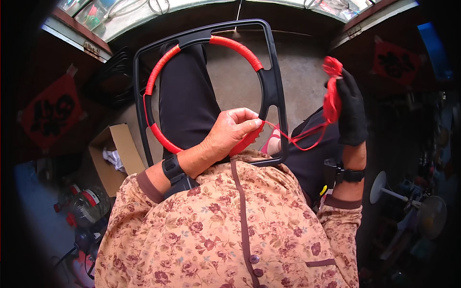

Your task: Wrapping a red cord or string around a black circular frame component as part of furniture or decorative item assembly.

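Observation:
A black rectangular frame with a round ring inside (274, 81) rests across my lap. Red cord (236, 46) is wound tightly round several stretches of the ring, with bare black parts between them. At the ring's lower right, my bare left hand (235, 126) pinches the red cord between thumb and fingertips. Out to the right, my right hand (352, 108) in a black glove is closed on a looped bundle of the same cord (331, 96). A loose strand sags from the bundle to the left fingertips. The right fingers are partly hidden behind the bundle.
An open cardboard box (120, 149) with white cloth inside stands on the floor at left. Plastic bottles (91, 204) lie below it. A white fan (384, 188) and clutter are at right. Glass-paned door leaves (77, 36) stand ahead.

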Available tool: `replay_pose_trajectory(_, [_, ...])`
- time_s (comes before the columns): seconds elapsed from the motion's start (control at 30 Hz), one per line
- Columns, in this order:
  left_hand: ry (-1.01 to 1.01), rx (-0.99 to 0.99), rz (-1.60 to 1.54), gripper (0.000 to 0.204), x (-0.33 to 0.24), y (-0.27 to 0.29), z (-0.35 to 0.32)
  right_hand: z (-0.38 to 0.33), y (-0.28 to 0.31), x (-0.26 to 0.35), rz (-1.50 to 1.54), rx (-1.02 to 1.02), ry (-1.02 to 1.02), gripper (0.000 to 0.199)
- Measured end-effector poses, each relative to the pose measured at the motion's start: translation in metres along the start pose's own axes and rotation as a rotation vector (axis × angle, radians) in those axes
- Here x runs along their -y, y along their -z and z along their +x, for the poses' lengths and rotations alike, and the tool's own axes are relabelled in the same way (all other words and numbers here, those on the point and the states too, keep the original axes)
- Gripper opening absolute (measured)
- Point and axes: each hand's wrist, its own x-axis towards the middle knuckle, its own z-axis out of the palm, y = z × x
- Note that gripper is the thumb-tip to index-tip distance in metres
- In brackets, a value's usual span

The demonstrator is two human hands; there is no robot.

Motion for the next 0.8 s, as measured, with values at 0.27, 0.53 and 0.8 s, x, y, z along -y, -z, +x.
replay_pose_trajectory(0.27, [-0.06,-0.121,0.215,0.02,-0.004,-0.006,-0.004,0.011,-0.114,0.056,-0.948,0.629,0.697,0.028])
replay_pose_trajectory(0.53, [-0.439,-0.141,0.535,0.017,0.008,-0.004,0.002,0.01,-0.139,0.026,-0.983,0.814,0.899,0.026])
replay_pose_trajectory(0.8, [-0.128,0.118,-0.061,0.012,0.009,0.006,0.007,-0.025,-0.077,0.057,-0.577,0.751,0.582,0.042])
